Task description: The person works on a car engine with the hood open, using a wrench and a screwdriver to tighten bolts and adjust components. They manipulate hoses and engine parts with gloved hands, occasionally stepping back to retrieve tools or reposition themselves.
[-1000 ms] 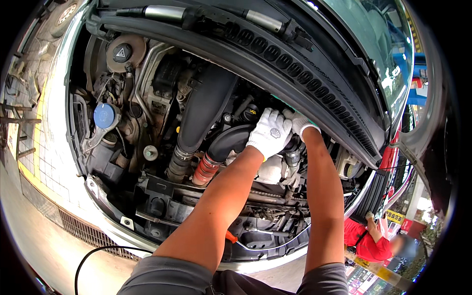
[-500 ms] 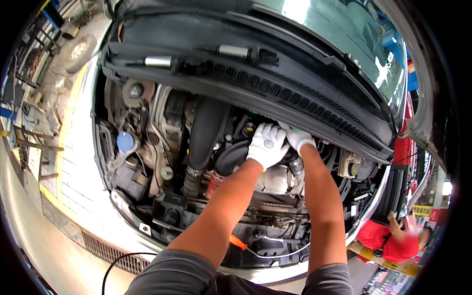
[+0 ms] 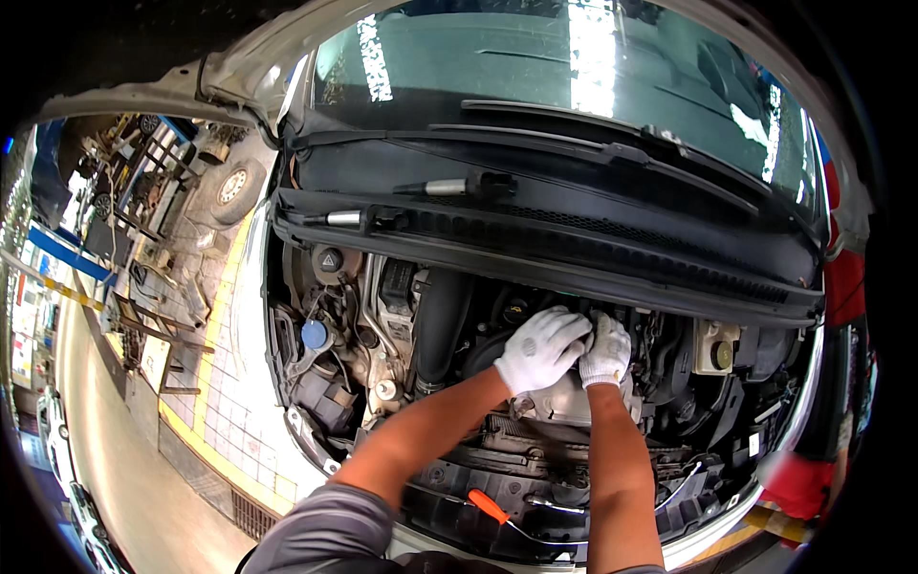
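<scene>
Both hands wear white gloves and work close together over the back of a car engine, below the cowl. My left hand (image 3: pixel 541 350) has its fingers curled toward the right hand; what lies under them is hidden. My right hand (image 3: pixel 606 352) is beside it, upright, its fingers bent and pressed together around something too small to name. A black oil filler cap (image 3: pixel 515 310) with a yellow mark sits just behind the left hand. Below the hands lies a silver metal engine cover (image 3: pixel 559 402). A thick black air duct (image 3: pixel 446 330) runs to the left of them.
Two ignition coils (image 3: pixel 445 187) with silver sleeves lie on the black cowl (image 3: pixel 574 230). On the front crossmember rest an orange-handled tool (image 3: pixel 488 505) with a thin bent shaft and a metal wrench (image 3: pixel 555 506). A blue reservoir cap (image 3: pixel 314 334) stands left; a person in red is at right.
The view has shifted, so the engine bay sits farther right and is turned slightly. My hands stay together over the engine; the right hand now stands more upright, its fingers more visible.
</scene>
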